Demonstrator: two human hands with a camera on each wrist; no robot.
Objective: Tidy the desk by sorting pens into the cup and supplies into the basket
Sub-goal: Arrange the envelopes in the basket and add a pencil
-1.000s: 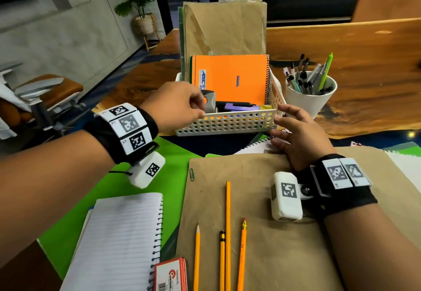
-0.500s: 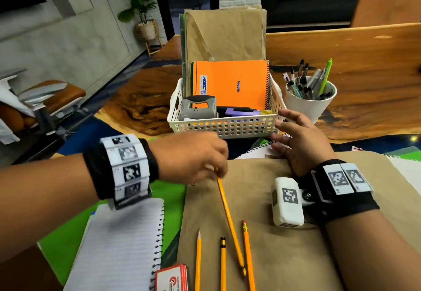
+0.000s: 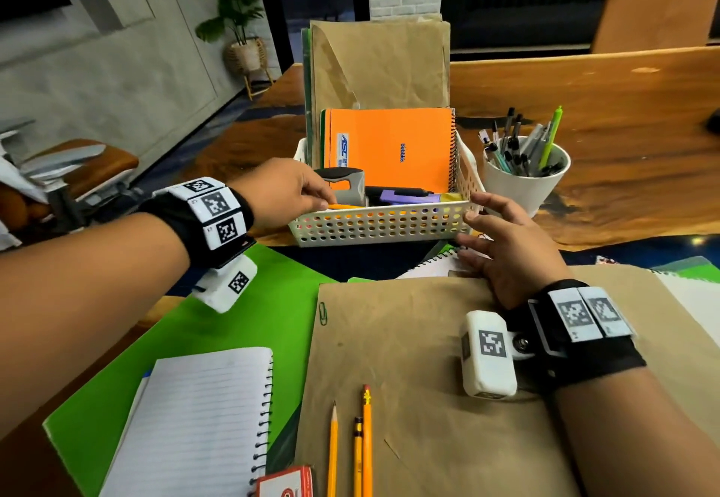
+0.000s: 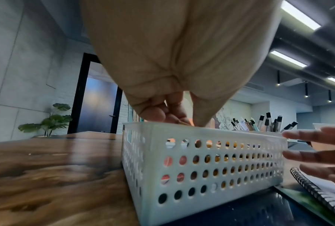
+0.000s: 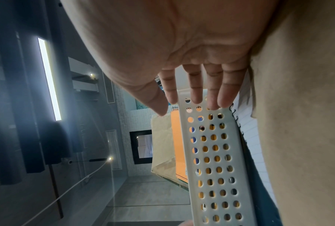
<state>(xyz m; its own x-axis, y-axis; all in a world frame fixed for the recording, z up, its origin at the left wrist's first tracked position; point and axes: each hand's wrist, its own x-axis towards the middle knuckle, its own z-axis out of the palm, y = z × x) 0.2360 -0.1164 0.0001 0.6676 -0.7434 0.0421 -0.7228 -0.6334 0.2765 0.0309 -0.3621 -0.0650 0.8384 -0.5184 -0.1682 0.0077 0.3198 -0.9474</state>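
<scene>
The white perforated basket (image 3: 374, 224) stands at mid-desk and holds an orange notebook (image 3: 393, 150), a grey stapler and markers. My left hand (image 3: 325, 200) pinches a yellow pencil (image 3: 346, 206) just over the basket's front left rim; in the left wrist view its fingertips (image 4: 174, 117) dip behind the basket wall (image 4: 201, 168). My right hand (image 3: 473, 220) is open, its straight fingers (image 5: 193, 97) touching the basket's front right corner (image 5: 214, 152). The white cup (image 3: 522, 185), full of pens, stands right of the basket. Three pencils (image 3: 357, 453) lie on the brown paper (image 3: 428, 379).
Brown envelopes (image 3: 382, 64) stand upright at the back of the basket. A lined spiral notebook (image 3: 195, 418) lies on a green folder (image 3: 117, 360) at lower left. A red box (image 3: 288, 485) sits at the bottom edge. Another spiral notebook (image 3: 432, 266) lies under my right hand.
My left hand dropped from the basket to the brown paper, took the longest pencil and carried it up to the basket's rim. My right hand's fingers shifted up against the basket corner.
</scene>
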